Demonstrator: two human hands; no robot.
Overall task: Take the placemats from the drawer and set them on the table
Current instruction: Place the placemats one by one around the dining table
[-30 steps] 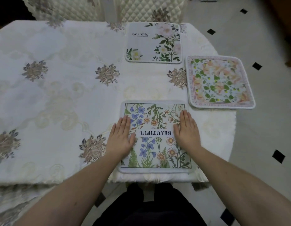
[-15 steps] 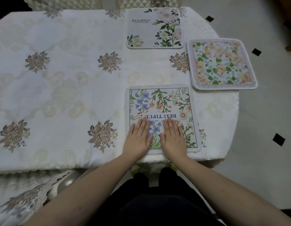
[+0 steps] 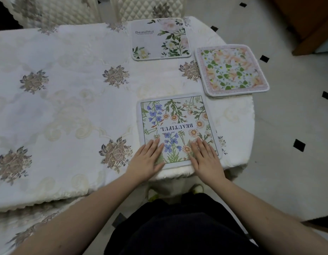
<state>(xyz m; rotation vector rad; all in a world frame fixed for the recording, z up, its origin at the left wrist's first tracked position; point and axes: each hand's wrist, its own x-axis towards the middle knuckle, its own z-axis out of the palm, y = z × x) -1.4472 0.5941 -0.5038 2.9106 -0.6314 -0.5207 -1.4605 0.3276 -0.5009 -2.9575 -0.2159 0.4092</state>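
Since half a second ago, both hands have slid apart along the near edge of the wildflower placemat [image 3: 176, 124], from side by side at its middle to its two near corners. The left hand [image 3: 147, 160] lies flat, fingers straight and together, over the mat's lower left corner, heel of the palm on the tablecloth [image 3: 67, 107]; its grip is released, pressing rather than grasping. The right hand [image 3: 205, 160] lies just as flat near the lower right corner, fingers slightly spread, grip likewise released. The mat sits at lower centre of the frame, at the desk's near edge, its word "BEAUTIFUL" upside down to the camera.

A second placemat [image 3: 160, 38], pale with white blooms and the word "Beautiful", lies at upper centre by the desk's far edge. A third placemat [image 3: 231, 69], peach and green floral with a pink border, lies at upper right, its right side overhanging the desk. The three are apart from one another. Quilted chair backs [image 3: 71, 10] stand beyond the desk; a pale floor [image 3: 288, 162] with small black diamonds fills the right side.
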